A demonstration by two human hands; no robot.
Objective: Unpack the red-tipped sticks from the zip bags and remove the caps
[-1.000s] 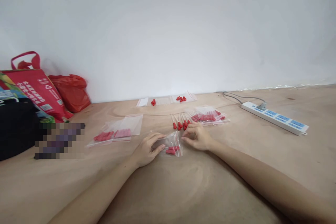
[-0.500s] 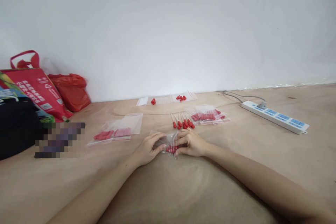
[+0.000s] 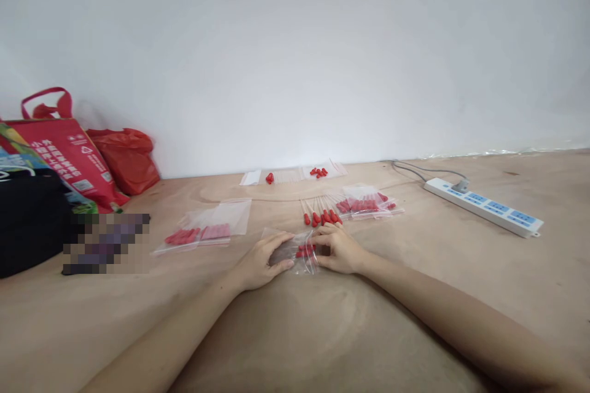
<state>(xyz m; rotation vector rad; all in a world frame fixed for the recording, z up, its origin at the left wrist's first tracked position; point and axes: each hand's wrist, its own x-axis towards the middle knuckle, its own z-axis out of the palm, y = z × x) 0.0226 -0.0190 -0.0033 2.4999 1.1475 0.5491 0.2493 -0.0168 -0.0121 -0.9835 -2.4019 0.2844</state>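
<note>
A clear zip bag (image 3: 304,264) with small red pieces (image 3: 305,250) inside lies on the wooden table in front of me. My left hand (image 3: 266,261) holds its left part, thumb low and fingers along the upper edge. At its right end, my right hand (image 3: 338,250) grips the bag between curled fingers and thumb; the fingertips are partly hidden. Just beyond my right hand lie several thin pale rods with red bulb-shaped ends (image 3: 325,217). Beside them on the right are stacked clear bags (image 3: 366,204) with red pieces in them.
More filled clear bags (image 3: 203,232) lie to the left. Along the wall are a clear bag (image 3: 332,169) and red pieces (image 3: 270,178). A power strip (image 3: 483,207) with a plugged-in cable sits right. Red bags (image 3: 69,153) and a black item (image 3: 32,221) stand far left.
The bag between my hands now lies flatter, and its red pieces show more clearly. My right thumb has shifted slightly. My left hand has hardly moved.
</note>
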